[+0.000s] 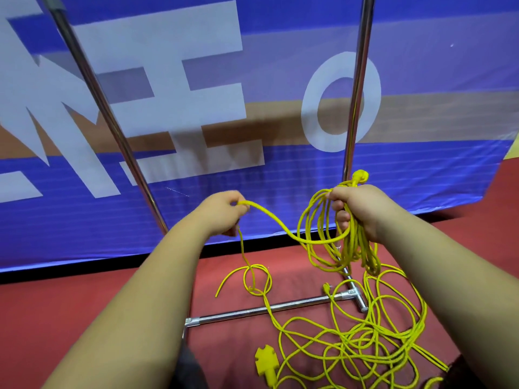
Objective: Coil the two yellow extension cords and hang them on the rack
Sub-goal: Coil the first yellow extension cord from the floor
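My right hand (355, 207) grips a bundle of yellow cord loops (331, 248) that hang below the fist, with a yellow plug end (360, 176) sticking up above it. My left hand (224, 213) pinches the same yellow cord (269, 220), which sags across to the bundle and drops to the floor. A loose tangle of yellow cord (365, 332) lies on the red floor under my right arm, with a yellow socket block (266, 363) at its near edge. The metal rack (356, 108) stands just behind my hands.
The rack's left post (106, 116) leans across the view, and its base bar (266, 311) lies on the red floor (84, 299) among the cord. A blue, white and orange banner (196, 80) fills the background close behind the rack.
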Motion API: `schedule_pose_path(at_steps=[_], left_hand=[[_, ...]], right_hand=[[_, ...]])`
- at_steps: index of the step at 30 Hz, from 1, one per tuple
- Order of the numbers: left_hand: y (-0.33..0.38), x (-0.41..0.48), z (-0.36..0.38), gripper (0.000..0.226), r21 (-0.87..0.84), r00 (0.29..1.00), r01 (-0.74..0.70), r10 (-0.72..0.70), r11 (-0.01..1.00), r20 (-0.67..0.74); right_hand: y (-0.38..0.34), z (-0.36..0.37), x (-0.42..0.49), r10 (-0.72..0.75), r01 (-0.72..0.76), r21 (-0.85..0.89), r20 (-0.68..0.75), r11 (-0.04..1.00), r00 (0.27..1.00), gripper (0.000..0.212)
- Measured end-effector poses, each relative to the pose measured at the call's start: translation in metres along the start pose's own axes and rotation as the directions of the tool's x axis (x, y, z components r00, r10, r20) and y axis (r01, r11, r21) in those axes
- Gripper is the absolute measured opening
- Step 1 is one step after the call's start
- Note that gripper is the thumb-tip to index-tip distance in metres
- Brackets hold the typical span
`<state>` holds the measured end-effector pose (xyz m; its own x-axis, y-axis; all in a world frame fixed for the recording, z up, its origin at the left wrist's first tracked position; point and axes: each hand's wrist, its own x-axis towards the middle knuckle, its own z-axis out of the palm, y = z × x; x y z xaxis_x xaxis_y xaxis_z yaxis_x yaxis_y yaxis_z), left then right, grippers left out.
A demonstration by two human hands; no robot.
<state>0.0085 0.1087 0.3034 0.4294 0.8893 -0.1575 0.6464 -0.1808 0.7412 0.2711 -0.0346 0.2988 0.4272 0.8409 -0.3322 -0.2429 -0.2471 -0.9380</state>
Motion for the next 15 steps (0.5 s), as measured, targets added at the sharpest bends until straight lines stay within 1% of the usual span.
schedule_pose_path(at_steps=[1, 2, 3, 4, 5, 6, 7, 8, 9, 11, 12, 13, 14, 15], left_hand=[[-0.006, 0.001, 0.001, 0.007, -0.095, 0.988, 0.126, -0.116, 0.988, 0.102], [-0.01, 0.002, 0.002, 0.011, -0.15, 0.961, 0.237, -0.21, 0.96, 0.178], [-0.014, 0.005, 0.004, 0.018, -0.211, 0.93, 0.337, -0.289, 0.917, 0.228], [-0.016, 0.007, 0.007, 0.022, -0.312, 0.904, 0.412, -0.34, 0.856, 0.26], [-0.015, 0.01, 0.009, 0.021, -0.454, 0.894, 0.446, -0.357, 0.771, 0.271], [-0.012, 0.013, 0.012, 0.017, -0.601, 0.894, 0.444, -0.366, 0.664, 0.257], [-0.01, 0.016, 0.016, 0.014, -0.708, 0.892, 0.429, -0.385, 0.561, 0.235], [-0.009, 0.018, 0.02, 0.014, -0.761, 0.88, 0.428, -0.416, 0.487, 0.229], [-0.01, 0.021, 0.022, 0.017, -0.772, 0.859, 0.454, -0.449, 0.444, 0.247], [-0.016, 0.026, 0.023, 0.023, -0.717, 0.8, 0.557, -0.504, 0.419, 0.326], [-0.016, 0.026, 0.021, 0.022, -0.684, 0.772, 0.603, -0.518, 0.411, 0.369], [-0.017, 0.026, 0.02, 0.018, -0.667, 0.763, 0.621, -0.514, 0.412, 0.393], [-0.016, 0.024, 0.02, 0.012, -0.656, 0.775, 0.613, -0.496, 0.44, 0.392], [-0.013, 0.021, 0.019, 0.013, -0.628, 0.808, 0.581, -0.464, 0.518, 0.364]], right_hand=[[0.0, 0.0, 0.0, 0.003, -0.003, 0.014, -0.001, 1.0, 1.0, 0.011], [0.0, 0.001, -0.001, 0.002, -0.002, 0.021, 0.002, 1.0, 1.0, 0.011], [0.0, 0.002, -0.001, -0.001, 0.001, 0.022, 0.008, 1.0, 1.0, 0.01], [0.0, 0.004, -0.002, -0.005, 0.004, 0.018, 0.018, 1.0, 1.0, 0.01], [0.001, 0.005, -0.003, -0.008, 0.008, 0.007, 0.031, 1.0, 0.999, 0.01], [0.001, 0.007, -0.004, -0.009, 0.009, -0.006, 0.044, 1.0, 0.999, 0.01], [0.002, 0.01, -0.005, -0.008, 0.009, -0.019, 0.053, 1.0, 0.999, 0.011], [0.004, 0.011, -0.005, -0.004, 0.006, -0.028, 0.058, 1.0, 0.998, 0.013], [0.006, 0.014, -0.005, 0.003, -0.001, -0.036, 0.058, 0.999, 0.998, 0.014], [0.011, 0.018, -0.005, 0.023, -0.021, -0.047, 0.043, 0.999, 0.999, 0.013], [0.014, 0.019, -0.004, 0.035, -0.034, -0.05, 0.031, 0.998, 0.999, 0.013], [0.017, 0.019, -0.003, 0.048, -0.047, -0.057, 0.015, 0.997, 0.999, 0.014], [0.02, 0.019, -0.001, 0.061, -0.061, -0.07, -0.002, 0.996, 0.998, 0.016], [0.023, 0.019, -0.001, 0.072, -0.074, -0.089, -0.022, 0.993, 0.997, 0.02]])
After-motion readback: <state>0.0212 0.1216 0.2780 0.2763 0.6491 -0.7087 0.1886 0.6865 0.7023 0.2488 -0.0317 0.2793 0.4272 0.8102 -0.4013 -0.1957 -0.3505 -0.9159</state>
